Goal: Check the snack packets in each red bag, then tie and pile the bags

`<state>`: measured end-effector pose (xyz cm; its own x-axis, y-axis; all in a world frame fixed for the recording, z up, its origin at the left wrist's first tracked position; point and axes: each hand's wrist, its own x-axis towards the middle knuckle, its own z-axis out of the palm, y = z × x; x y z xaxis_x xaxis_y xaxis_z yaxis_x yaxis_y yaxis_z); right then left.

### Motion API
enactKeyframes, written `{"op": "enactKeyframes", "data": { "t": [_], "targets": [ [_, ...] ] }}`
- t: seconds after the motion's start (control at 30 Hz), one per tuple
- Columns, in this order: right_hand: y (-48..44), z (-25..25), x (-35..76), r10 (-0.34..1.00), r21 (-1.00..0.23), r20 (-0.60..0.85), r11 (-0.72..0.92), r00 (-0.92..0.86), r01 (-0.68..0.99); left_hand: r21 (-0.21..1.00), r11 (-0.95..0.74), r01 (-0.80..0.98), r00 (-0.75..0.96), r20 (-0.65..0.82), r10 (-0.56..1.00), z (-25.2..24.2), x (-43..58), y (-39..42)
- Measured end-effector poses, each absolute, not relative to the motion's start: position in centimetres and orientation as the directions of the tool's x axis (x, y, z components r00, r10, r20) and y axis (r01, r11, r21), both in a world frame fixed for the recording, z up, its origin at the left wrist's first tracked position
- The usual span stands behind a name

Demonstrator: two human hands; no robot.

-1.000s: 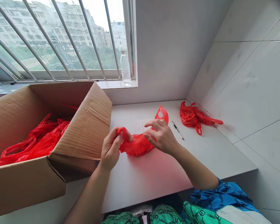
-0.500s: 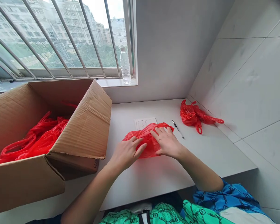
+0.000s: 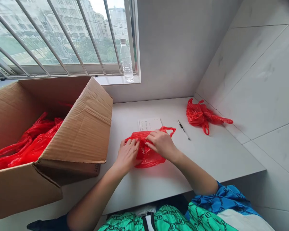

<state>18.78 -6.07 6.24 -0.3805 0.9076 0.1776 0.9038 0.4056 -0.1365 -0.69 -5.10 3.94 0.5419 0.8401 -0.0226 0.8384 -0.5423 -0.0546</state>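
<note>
A thin red plastic bag lies on the white table in front of me, with its handle loop sticking out at the upper right. My left hand grips the bag's left side, its fingers bent down over the edge. At the bag's upper middle, my right hand has its fingers closed on the plastic, thumb pointing left. Some small light marks show on the bag between my hands. What is inside the bag, if anything, I cannot make out. Just behind it, a sheet of paper with writing is partly covered.
An open cardboard box stands at the left, holding red plastic bags. A black and clear pen lies right of the paper. Another bunched red bag rests by the tiled wall. A water bottle stands on the windowsill.
My fingers, flatter on the bag before, are now bent onto it. The right hand has moved left and the left hand slightly left. The bag is bunched differently, its handle loop now showing.
</note>
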Motion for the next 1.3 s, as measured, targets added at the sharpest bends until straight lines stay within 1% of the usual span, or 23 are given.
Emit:
{"op": "enactKeyframes", "data": {
  "t": [0.07,0.17,0.2,0.27,0.37,0.47,0.57,0.67,0.77,0.8,0.87,0.93,0.97,1.07,1.13,1.17,1.23,1.3],
  "targets": [
    [-5.5,5.4,18.9,0.918,-0.188,0.067,0.395,-0.39,0.899,-0.033,-0.542,0.84,0.542,-0.007,0.84,3.1,-1.1,-4.2],
    [-5.2,4.6,20.1,0.957,-0.251,-0.144,0.209,-0.25,0.945,0.016,-0.554,0.832,0.554,0.024,0.832,1.7,-2.3,-2.7],
    [-5.2,4.5,20.6,0.957,-0.261,-0.193,0.163,-0.217,0.952,0.038,-0.569,0.821,0.569,0.03,0.822,1.3,-2.7,-2.3],
    [-5.3,4.6,21.2,0.95,-0.277,-0.237,0.136,-0.205,0.951,0.101,-0.605,0.79,0.606,0.027,0.795,0.4,-3.3,-1.6],
    [-5.3,4.7,21.5,0.952,-0.356,-0.184,0.166,-0.243,0.92,0.223,-0.643,0.733,0.655,0.028,0.755,-0.4,-3.7,-1.1],
    [-5.3,5.0,21.8,0.956,-0.507,-0.045,0.228,-0.29,0.831,0.296,-0.642,0.707,0.649,0.091,0.756,-0.3,-3.6,-0.9],
    [-5.4,5.5,22.4,0.941,-0.651,0.074,0.297,-0.331,0.698,0.361,-0.599,0.715,0.57,0.195,0.798,0.8,-3.2,-1.0],
    [-5.6,5.5,22.3,0.929,-0.744,0.199,0.35,-0.312,0.568,0.477,-0.531,0.7,0.451,0.281,0.847,2.2,-2.8,-1.4],
    [-5.7,4.8,21.1,0.899,-0.739,0.369,0.438,-0.236,0.513,0.595,-0.491,0.636,0.406,0.283,0.869,3.0,-2.4,-2.0],
    [-5.8,4.4,20.6,0.883,-0.717,0.41,0.466,-0.227,0.518,0.638,-0.481,0.602,0.415,0.265,0.871,3.1,-2.3,-2.2],
    [-5.8,3.8,19.7,0.86,-0.665,0.448,0.503,-0.244,0.553,0.742,-0.44,0.506,0.438,0.218,0.872,3.2,-2.0,-2.5],
    [-5.9,3.6,19.2,0.853,-0.633,0.444,0.515,-0.274,0.578,0.849,-0.36,0.386,0.409,0.192,0.892,3.2,-1.8,-2.7],
    [-5.9,3.6,19.2,0.858,-0.64,0.43,0.51,-0.282,0.575,0.891,-0.316,0.325,0.377,0.185,0.908,3.2,-1.8,-2.7],
    [-6.0,4.2,19.6,0.899,-0.751,0.327,0.435,-0.292,0.497,0.951,-0.236,0.201,0.284,0.174,0.943,3.1,-1.7,-2.7],
    [-6.0,4.5,19.9,0.926,-0.827,0.226,0.346,-0.302,0.443,0.953,-0.23,0.196,0.275,0.171,0.946,3.0,-1.8,-2.7],
    [-6.0,4.6,20.0,0.936,-0.846,0.181,0.305,-0.302,0.438,0.949,-0.234,0.213,0.28,0.17,0.945,3.0,-1.8,-2.7],
    [-5.9,4.6,20.0,0.951,-0.853,0.122,0.247,-0.285,0.459,0.933,-0.249,0.262,0.309,0.163,0.937,3.0,-1.8,-2.8],
    [-5.7,4.3,19.9,0.96,-0.852,0.104,0.221,-0.26,0.475,0.896,-0.28,0.345,0.352,0.153,0.924,3.0,-1.9,-2.7]
  ]
}}
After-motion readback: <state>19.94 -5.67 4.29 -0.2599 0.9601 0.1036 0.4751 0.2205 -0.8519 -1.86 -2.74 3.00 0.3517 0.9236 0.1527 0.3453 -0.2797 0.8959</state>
